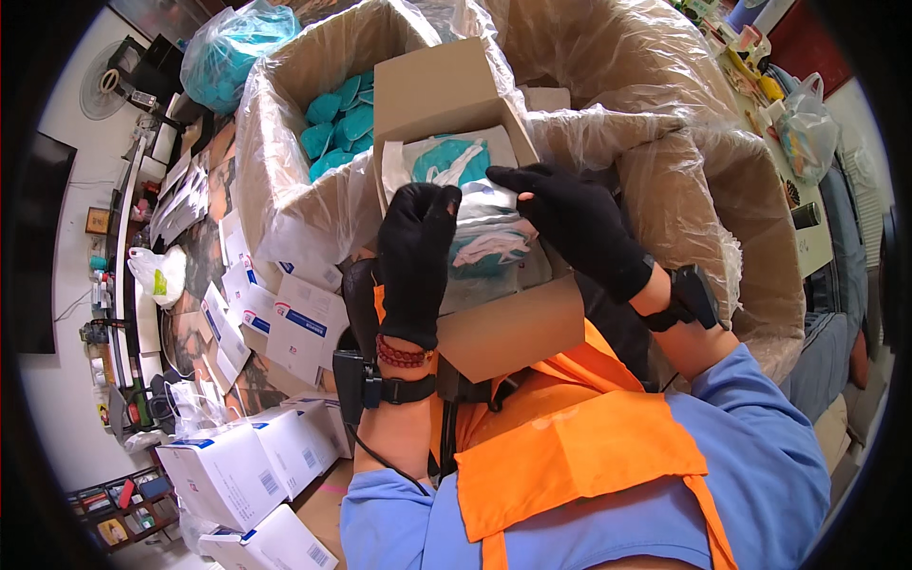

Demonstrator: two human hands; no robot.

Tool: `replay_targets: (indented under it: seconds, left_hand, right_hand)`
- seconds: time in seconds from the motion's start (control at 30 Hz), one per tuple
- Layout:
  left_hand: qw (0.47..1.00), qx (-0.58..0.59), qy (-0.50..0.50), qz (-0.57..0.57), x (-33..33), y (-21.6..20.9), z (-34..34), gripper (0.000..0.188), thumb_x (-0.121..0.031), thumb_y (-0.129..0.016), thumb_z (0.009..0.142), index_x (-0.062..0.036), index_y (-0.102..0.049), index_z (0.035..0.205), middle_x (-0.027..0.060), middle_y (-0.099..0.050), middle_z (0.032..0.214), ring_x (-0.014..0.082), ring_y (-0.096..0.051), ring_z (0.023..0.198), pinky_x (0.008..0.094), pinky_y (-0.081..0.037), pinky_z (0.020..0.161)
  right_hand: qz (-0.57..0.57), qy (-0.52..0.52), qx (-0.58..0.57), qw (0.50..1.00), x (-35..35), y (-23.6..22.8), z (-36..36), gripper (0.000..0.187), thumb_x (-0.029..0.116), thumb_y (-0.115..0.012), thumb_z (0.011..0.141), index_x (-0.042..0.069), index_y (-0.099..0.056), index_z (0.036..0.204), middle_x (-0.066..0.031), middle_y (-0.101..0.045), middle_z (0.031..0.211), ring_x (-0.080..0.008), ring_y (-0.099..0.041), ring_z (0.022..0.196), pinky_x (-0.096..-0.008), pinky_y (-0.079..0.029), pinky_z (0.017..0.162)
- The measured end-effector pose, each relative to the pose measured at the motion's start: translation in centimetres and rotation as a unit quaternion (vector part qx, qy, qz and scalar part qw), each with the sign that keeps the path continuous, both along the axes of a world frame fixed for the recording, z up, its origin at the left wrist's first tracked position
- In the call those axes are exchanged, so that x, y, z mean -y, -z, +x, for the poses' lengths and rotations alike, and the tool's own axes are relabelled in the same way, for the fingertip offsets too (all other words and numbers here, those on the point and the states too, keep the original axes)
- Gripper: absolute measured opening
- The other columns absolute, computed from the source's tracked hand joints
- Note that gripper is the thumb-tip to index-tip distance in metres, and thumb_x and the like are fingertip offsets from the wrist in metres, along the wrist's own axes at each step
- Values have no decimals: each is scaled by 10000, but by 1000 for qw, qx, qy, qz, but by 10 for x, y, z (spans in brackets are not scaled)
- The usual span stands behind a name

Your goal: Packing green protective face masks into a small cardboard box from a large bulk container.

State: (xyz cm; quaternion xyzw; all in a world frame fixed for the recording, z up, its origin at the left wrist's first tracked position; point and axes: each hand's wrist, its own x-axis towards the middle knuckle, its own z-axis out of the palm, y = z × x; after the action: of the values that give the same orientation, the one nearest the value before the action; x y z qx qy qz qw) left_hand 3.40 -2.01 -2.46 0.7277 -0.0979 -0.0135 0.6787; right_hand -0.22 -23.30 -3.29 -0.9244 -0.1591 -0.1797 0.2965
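Observation:
An open cardboard box [432, 90] stands in front of me with its flaps spread. Inside lie flat teal-and-white pieces [489, 237], apparently in clear plastic bags. My left hand [416, 256], in a black glove, is closed in a pinch at the left side of a white plastic bag [480, 201]. Opposite it, my right hand [581, 223], also gloved in black, has thumb and forefinger at the bag's right edge. Bare fingertips poke through both gloves. What exactly lies between the fingers is partly hidden.
A plastic-lined carton [271, 161] of teal pieces [342, 119] stands at the far left, beside a full teal bag [233, 57]. More plastic-lined cartons [665, 190] crowd the right. White boxes [223, 470] and flattened white cartons [304, 328] lie left of me.

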Motion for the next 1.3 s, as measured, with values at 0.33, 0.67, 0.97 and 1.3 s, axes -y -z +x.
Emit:
replay_targets:
  seconds: [0.33,0.67,0.97,1.3]
  left_hand:
    - [966,180,-49,176,-12,27,2,249,-207,-443,1019,-4,-576,1075,102,-609,1010,238,-565,931,347,-436,864]
    - [989,-41,35,-135,-23,7,7,472,-408,-307,1058,-35,-588,1127,94,-628,1093,218,-576,1026,341,-454,912]
    - [975,-18,-69,-209,-53,19,16,363,-300,-394,1046,-5,-595,1111,107,-653,1100,189,-609,1046,318,-441,988]
    - [996,-29,-87,-8,-55,35,2,152,-125,-527,968,-29,-621,1040,46,-671,973,120,-617,884,259,-487,830]
  right_hand:
    - [127,-32,-108,985,-14,-25,-11,394,360,-739,814,139,-636,1124,-74,-690,900,-213,-687,786,-284,-515,740]
    - [-146,-30,-16,989,0,-20,-7,284,181,-715,773,90,-629,1028,-116,-616,757,-281,-667,733,-351,-509,627]
    - [-143,18,87,986,17,-38,-14,70,191,-701,792,124,-684,805,-80,-616,709,-271,-627,625,-343,-472,537]
    - [-143,-6,91,985,31,-59,-21,95,142,-735,735,121,-690,816,-71,-616,699,-256,-625,621,-338,-461,542]
